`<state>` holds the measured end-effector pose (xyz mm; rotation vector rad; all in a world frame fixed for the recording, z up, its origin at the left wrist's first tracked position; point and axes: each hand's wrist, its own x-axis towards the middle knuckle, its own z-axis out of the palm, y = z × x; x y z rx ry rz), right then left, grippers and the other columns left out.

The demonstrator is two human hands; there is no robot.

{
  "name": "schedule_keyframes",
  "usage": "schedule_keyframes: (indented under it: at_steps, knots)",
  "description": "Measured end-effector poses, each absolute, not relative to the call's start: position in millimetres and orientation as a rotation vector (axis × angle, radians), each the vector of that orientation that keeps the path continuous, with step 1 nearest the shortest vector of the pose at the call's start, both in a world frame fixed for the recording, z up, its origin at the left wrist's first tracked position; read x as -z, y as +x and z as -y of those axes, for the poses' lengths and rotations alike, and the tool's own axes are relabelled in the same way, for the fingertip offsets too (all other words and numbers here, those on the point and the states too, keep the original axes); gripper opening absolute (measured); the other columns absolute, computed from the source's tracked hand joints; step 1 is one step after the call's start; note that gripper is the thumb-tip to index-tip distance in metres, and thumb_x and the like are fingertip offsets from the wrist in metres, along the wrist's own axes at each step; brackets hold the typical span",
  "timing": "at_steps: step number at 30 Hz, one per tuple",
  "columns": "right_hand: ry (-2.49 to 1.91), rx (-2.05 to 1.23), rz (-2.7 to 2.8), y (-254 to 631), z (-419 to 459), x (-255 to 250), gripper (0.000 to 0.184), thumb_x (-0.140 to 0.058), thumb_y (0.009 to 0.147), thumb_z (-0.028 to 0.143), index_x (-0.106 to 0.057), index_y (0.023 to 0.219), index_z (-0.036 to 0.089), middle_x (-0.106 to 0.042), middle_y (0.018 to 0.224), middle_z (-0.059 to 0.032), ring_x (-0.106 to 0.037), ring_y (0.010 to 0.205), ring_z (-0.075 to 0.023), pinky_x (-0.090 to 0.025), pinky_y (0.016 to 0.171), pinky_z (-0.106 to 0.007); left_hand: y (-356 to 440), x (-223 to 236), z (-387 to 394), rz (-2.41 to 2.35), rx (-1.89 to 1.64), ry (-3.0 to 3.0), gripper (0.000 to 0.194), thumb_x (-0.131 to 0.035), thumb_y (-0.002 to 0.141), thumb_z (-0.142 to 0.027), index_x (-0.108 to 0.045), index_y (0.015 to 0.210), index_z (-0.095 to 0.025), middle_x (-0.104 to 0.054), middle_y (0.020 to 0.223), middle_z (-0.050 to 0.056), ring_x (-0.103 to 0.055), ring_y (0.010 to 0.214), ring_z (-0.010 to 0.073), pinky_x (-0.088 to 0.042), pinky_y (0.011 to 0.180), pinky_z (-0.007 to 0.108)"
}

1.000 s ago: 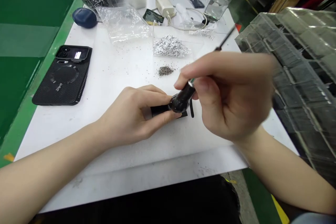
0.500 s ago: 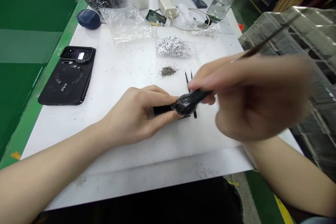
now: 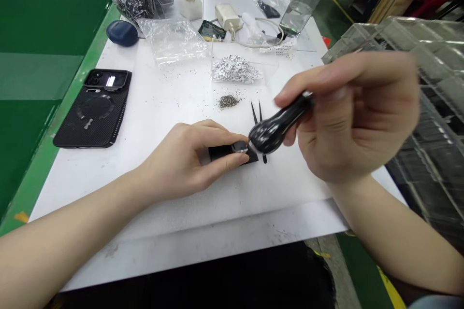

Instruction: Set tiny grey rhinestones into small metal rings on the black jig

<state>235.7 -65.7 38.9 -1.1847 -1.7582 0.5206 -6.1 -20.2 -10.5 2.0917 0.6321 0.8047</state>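
My left hand (image 3: 192, 154) rests low over the table, with thumb and fingers closed on a small black part (image 3: 239, 146) that has a shiny edge. A flat black piece (image 3: 253, 157) shows just beyond the fingertips. My right hand (image 3: 348, 116) is raised to the right, its fingers wrapped round a screwdriver (image 3: 270, 134). The tool's glossy black bulb-shaped handle end points down-left, close to the part; its shaft is mostly hidden by the fingers. Black tweezers (image 3: 255, 113) lie behind the handle, near a pile of tiny metal screws (image 3: 228, 101).
White bits fill a clear tray (image 3: 235, 70). Left lies a black phone (image 3: 96, 111), with a blue mouse (image 3: 122, 33) behind it. Farther back are plastic bags (image 3: 174, 41), a charger (image 3: 227, 16), a dropper bottle (image 3: 190, 2) and a clear vessel (image 3: 300, 9). Clear drawers (image 3: 402, 58) stand right.
My right hand has turned and drawn slightly back, so the screwdriver handle shows more fully and its shaft less. The handle end has come away from the part. My left hand stays nearly in place.
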Motion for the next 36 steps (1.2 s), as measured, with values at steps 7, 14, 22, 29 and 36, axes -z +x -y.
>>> schedule_keyframes:
  at_steps: [7, 14, 22, 29, 36]
  knots:
    - [-1.188, -0.593, 1.603, 238.1, 57.2, -47.0, 0.016, -0.056, 0.114, 0.031, -0.069, 0.106, 0.033, -0.086, 0.098, -0.003, -0.067, 0.058, -0.02, -0.053, 0.052, -0.042, -6.4, 9.5, 21.8, -0.684, -0.855, 2.094, 0.03, -0.083, 0.1, -0.032, -0.086, 0.131, -0.029, -0.089, 0.116, 0.003, -0.085, 0.1, 0.0223, -0.069, 0.093, 0.033]
    - [-1.556, -0.825, 2.059, 280.6, 29.3, -40.8, 0.015, -0.069, 0.084, 0.017, -0.08, 0.078, 0.025, -0.07, 0.061, 0.0, -0.049, 0.049, -0.016, -0.038, 0.053, -0.038, -6.9, -1.6, 30.7, -0.678, -1.049, 2.131, 0.019, -0.089, 0.095, -0.015, -0.091, 0.1, -0.033, -0.087, 0.127, 0.0, -0.082, 0.107, 0.0211, -0.069, 0.095, 0.036]
    - [-1.576, -0.775, 2.253, 294.5, 18.5, -39.8, 0.03, -0.068, 0.098, 0.047, -0.086, 0.096, 0.023, -0.056, 0.052, 0.0052, -0.051, 0.053, -0.0151, -0.039, 0.064, -0.035, -6.6, -2.1, 27.2, -0.65, -1.226, 2.127, 0.033, -0.09, 0.095, -0.014, -0.09, 0.106, -0.045, -0.086, 0.1, -0.006, -0.076, 0.091, 0.0204, -0.062, 0.081, 0.043]
    - [-1.772, -0.568, 2.189, 344.3, 1.1, -40.0, 0.018, -0.075, 0.087, 0.027, -0.089, 0.096, 0.019, -0.086, 0.097, -0.0088, -0.072, 0.089, -0.0268, -0.05, 0.08, -0.04, -3.9, -28.2, 25.8, -1.062, -1.331, 1.948, 0.043, -0.099, 0.085, -0.019, -0.09, 0.119, -0.044, -0.088, 0.096, -0.009, -0.083, 0.084, 0.0215, -0.069, 0.073, 0.04]
    - [-1.609, -0.794, 2.206, 349.3, -5.1, -35.7, 0.014, -0.082, 0.084, 0.029, -0.091, 0.093, 0.025, -0.087, 0.104, -0.0043, -0.076, 0.097, -0.0258, -0.055, 0.081, -0.036, 17.3, -57.7, -17.6, -1.32, -1.291, 2.023, 0.033, -0.101, 0.077, -0.028, -0.092, 0.109, -0.032, -0.087, 0.087, -0.008, -0.085, 0.088, 0.0243, -0.067, 0.074, 0.037]
